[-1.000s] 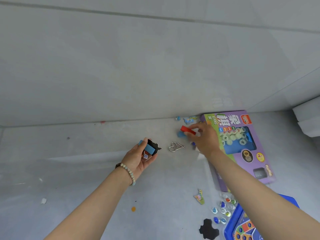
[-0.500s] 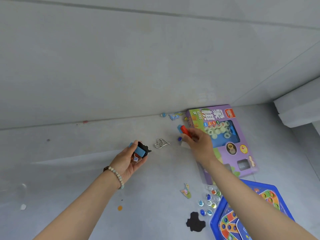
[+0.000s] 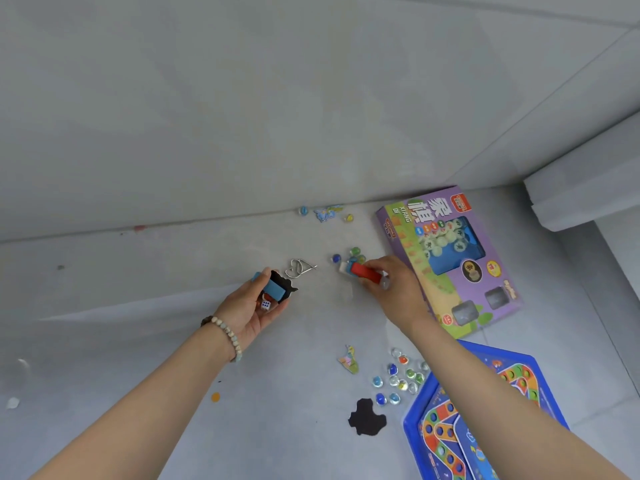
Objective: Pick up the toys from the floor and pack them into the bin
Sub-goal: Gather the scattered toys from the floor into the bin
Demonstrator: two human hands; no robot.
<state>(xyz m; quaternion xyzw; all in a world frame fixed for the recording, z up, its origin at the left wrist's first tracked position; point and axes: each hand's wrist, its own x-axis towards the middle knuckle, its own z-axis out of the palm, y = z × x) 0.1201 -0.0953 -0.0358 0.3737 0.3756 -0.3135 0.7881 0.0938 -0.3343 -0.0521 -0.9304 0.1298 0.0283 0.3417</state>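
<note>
**A:** What is the right hand [image 3: 398, 294] doing?

**B:** It pinches a red rectangular plastic block [image 3: 363, 271] between thumb and fingertips, just left of the purple cardboard chess box [image 3: 443, 292]

**A:** And the left hand [image 3: 252, 308]?

**B:** It is further left of that box, palm up. The fingers curl round a blue plastic block [image 3: 273, 289], a flat black jagged puzzle piece [image 3: 289, 289] and a small white die [image 3: 265, 305]. A pale beaded bracelet [image 3: 227, 336] circles the wrist

**A:** Which toys lie loose on the grey floor [image 3: 138, 306]?

**B:** A silver wire heart puzzle [image 3: 299, 268] lies left of the box, between the two hands. A few glass marbles [image 3: 349, 258] sit left of the box, just beside the red block. Below the box is a blue plastic game board [image 3: 433, 427], with a cluster of coloured marbles [image 3: 398, 379] at its edge. A second black puzzle piece [image 3: 367, 417] and a colourful cardboard piece [image 3: 349, 360] lie below and left of the box
</note>
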